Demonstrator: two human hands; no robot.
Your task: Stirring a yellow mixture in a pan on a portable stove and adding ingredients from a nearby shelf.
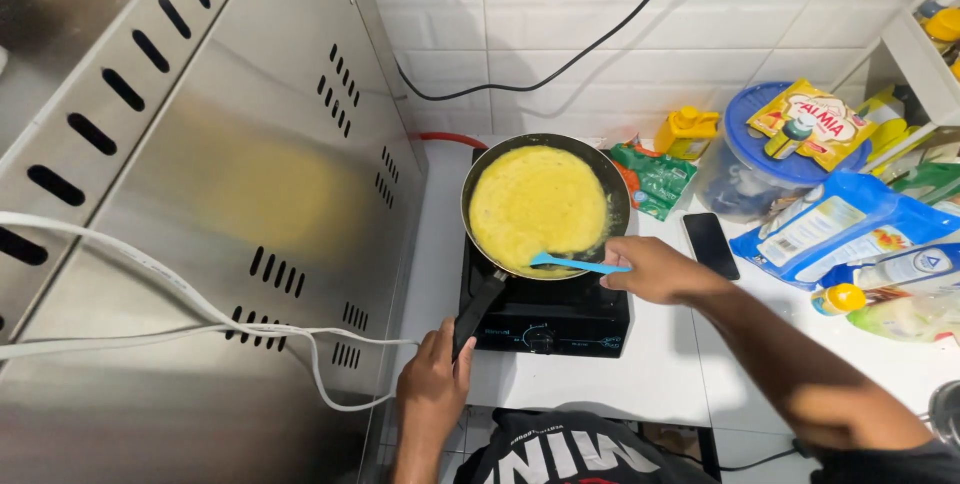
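Head view, one moment at a small cooker.

Item 1: frying pan [612, 187], dark, round, seated on the black single-burner stove [545, 319]. Your left hand [435, 384] is wrapped closed around the end of the pan handle [478, 312], which points toward you. Judged rigid and moderately heavy at the bowl end; the handle is the only sound place to grip, since the rim and wall are likely hot.

Item 2: omelette [537, 202], pale yellow, spread nearly across the whole pan floor. Judged soft, thin and easy to tear, possibly moist on top; it will sag if lifted at one edge. Support it from beneath, never by pinching.

Item 3: spatula [575, 264], light blue, slim. Your right hand [652, 269] holds its handle end in a closed grip, and the blade meets the near edge of the omelette at the pan rim. Judged light and somewhat flexible, so it bends under load.

Item 4: surroundings. White desk [670, 364] carries the stove. To the right, apart from the pan, lie a dark phone [711, 244], a green packet [655, 179], a yellow bottle [690, 132], a lidded blue tub [745, 179] and blue pouches [845, 224]. A steel panel [230, 194] with vent slots stands to the left, with a white cable [200, 319] across it. A black cable [560, 66] hangs on the tiled wall.
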